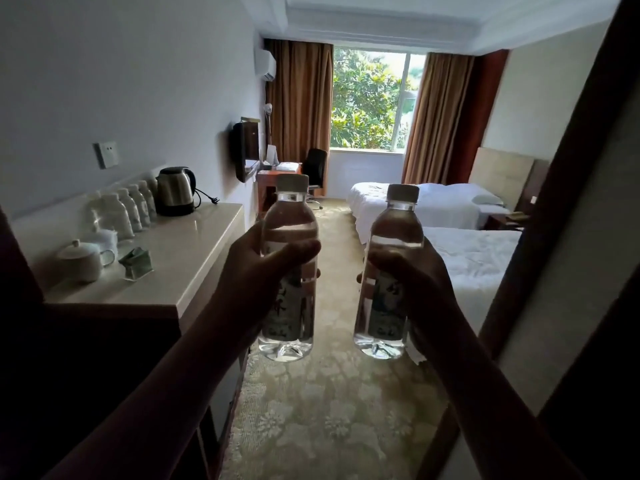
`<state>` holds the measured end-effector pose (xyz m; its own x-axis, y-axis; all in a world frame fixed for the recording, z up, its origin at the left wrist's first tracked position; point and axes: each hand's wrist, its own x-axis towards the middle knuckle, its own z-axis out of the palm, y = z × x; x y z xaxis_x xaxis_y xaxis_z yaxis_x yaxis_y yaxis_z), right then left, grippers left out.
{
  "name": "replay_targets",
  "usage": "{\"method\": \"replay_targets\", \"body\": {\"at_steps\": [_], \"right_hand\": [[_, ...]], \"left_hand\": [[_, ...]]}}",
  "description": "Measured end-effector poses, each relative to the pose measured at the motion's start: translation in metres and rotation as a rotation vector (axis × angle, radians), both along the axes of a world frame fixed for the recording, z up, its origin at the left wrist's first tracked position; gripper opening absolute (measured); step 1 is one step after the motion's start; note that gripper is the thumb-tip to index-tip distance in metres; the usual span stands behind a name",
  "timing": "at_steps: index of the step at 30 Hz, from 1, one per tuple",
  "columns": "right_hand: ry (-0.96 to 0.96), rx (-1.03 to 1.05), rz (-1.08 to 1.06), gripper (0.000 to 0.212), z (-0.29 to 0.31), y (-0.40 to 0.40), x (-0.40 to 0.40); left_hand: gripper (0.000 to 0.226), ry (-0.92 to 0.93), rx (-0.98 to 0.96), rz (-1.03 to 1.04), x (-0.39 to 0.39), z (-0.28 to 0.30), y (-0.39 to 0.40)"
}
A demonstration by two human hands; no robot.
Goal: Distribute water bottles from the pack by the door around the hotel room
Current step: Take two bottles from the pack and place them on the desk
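Observation:
I hold two clear water bottles upright in front of me, side by side and apart. My left hand (258, 268) is wrapped around the left bottle (289, 237), which has a white cap and a pale label. My right hand (412, 271) grips the right bottle (391, 317) of the same kind. Both bottles are full. On the counter (194, 244) to my left, a row of several more water bottles (128, 209) stands against the wall. The pack by the door is out of view.
An electric kettle (175, 190), two lidded cups (81, 259) and a small card holder (136, 263) stand on the counter. Ahead lie patterned carpet (329, 410), two white beds (464, 251) at right, a desk (273, 174) with a black chair by the window, and a dark door frame (568, 188) at right.

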<state>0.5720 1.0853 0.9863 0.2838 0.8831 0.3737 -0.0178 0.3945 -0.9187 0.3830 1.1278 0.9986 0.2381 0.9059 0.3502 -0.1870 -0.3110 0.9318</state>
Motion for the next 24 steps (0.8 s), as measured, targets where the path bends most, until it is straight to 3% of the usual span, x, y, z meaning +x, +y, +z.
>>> {"method": "replay_targets", "body": {"at_steps": [6, 13, 21, 24], "right_hand": [[-0.031, -0.038, -0.105, 0.055, -0.012, 0.105, 0.022], [-0.027, -0.031, -0.131, 0.037, -0.024, 0.218, 0.074], [-0.061, 0.03, -0.109, 0.057, -0.032, 0.387, 0.168], [-0.079, 0.032, -0.07, 0.049, -0.023, 0.456, 0.2]], "left_hand": [[0.044, -0.032, -0.049, -0.092, 0.026, -0.008, 0.118], [0.054, -0.017, -0.06, -0.146, 0.084, -0.018, 0.241], [0.04, 0.022, -0.006, -0.128, 0.186, -0.02, 0.392], [0.03, 0.022, 0.016, -0.093, 0.215, -0.009, 0.45]]}}
